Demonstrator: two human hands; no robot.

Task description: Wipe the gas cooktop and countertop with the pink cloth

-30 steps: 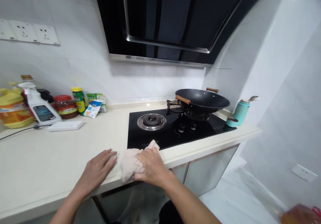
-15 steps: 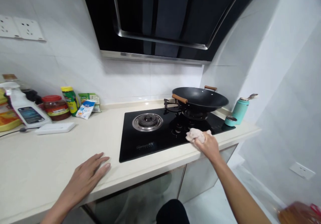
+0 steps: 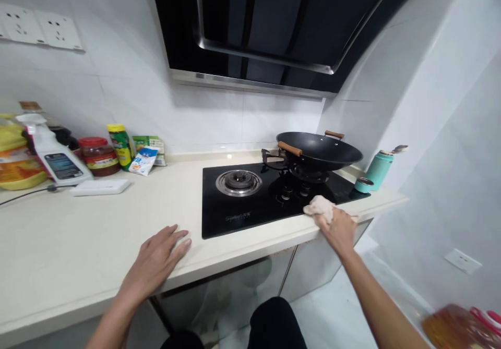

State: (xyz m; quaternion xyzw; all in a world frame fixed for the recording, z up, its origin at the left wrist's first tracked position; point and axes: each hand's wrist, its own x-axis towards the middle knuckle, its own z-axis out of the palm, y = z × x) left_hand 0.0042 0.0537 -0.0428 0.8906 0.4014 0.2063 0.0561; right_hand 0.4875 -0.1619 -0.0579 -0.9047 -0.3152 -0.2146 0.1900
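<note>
Gripped in my right hand (image 3: pixel 340 230) is a crumpled pale cloth (image 3: pixel 321 206), pressed at the front edge of the black glass gas stove (image 3: pixel 250 225), on its right half. Two control knobs (image 3: pixel 286 193) sit just behind the cloth. My left hand (image 3: pixel 160 255) lies flat on the cream countertop (image 3: pixel 117 234), left of the stove, fingers stretched and holding nothing. A black wok (image 3: pixel 324 151) with wooden handles rests on the right burner. The left burner (image 3: pixel 238 181) is bare.
A turquoise bottle (image 3: pixel 379 170) and its cup-like lid (image 3: pixel 364 184) stand at the stove's right. A spray bottle (image 3: pixel 58 156), a red-lidded jar (image 3: pixel 99 157), a green shaker (image 3: pixel 121 145) and a white box (image 3: pixel 100 187) line the left. A range hood (image 3: pixel 266 25) hangs above.
My right hand and the cloth have shifted a little rightward along the stove's front edge. The view has turned slightly, and my left hand stays flat on the countertop.
</note>
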